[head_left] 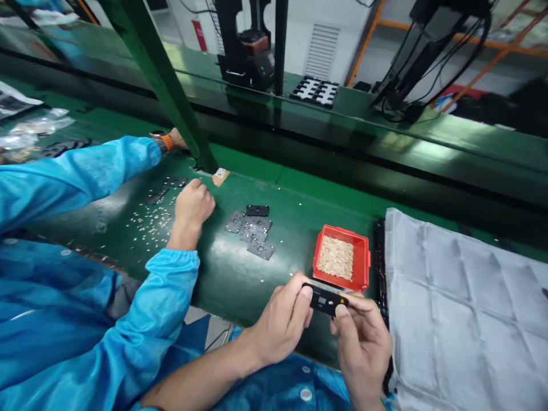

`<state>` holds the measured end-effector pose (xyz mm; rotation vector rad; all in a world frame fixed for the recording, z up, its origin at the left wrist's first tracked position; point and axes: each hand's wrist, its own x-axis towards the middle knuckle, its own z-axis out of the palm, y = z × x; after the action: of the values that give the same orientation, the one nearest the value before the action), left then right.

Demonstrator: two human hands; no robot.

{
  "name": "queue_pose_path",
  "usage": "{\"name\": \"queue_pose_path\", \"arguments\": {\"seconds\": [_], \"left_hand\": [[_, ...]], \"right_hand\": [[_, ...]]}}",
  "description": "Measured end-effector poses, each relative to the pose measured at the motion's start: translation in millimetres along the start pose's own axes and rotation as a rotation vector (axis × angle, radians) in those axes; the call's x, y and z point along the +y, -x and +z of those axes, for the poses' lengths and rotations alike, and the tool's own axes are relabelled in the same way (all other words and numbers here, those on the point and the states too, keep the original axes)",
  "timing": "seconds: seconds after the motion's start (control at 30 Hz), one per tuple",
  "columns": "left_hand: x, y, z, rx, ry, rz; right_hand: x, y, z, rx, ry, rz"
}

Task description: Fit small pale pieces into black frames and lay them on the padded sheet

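I note L hand (286,317) & R hand (363,342) closed, pinching black plate (326,299) at opp. ends; uneven grip cd, I judge, drop it nr red bin (362,257).

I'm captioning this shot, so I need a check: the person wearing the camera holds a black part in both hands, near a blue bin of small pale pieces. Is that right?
Not quite: the bin is red, not blue, as the head view shows. The rest stands: the left hand and right hand hold the black part near that bin of small pale pieces.
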<state>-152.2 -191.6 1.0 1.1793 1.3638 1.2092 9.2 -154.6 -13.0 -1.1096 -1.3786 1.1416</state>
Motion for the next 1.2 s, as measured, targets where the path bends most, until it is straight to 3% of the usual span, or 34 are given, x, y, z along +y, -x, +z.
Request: {"name": "queue_pose_path", "arguments": {"seconds": [0.2,0.53,0.77,0.93,1.07,1.2], "left_hand": [[-8.6,5.5,-0.8,-0.056,-0.037,0.025],[-1.5,9.9,-11.1,-0.082,-0.171,-0.013],[-0.2,12.0,-10.2,-0.007,-0.425,0.167],[-5.5,12.9,-12.6,-0.005,-0.449,0.208],[-12.2,12.5,-20.1,-0.055,-0.324,0.129],[-22.2,16.9,-29.8,0.054,-0.379,0.169]], "right_hand": [[8.1,-1.7,5.4,0.019,-0.116,0.039],[19.3,-2.7,-1.8,-0.103,-0.228,0.132],[14.6,-8.2,8.6,-0.057,-0.236,0.103],[12.8,-10.6,9.4,-0.051,-0.251,0.142],[14.2,-9.1,5.7,-0.117,-0.174,0.236],[13.0,-9.0,16.1,-0.384,0.005,0.296]]}}
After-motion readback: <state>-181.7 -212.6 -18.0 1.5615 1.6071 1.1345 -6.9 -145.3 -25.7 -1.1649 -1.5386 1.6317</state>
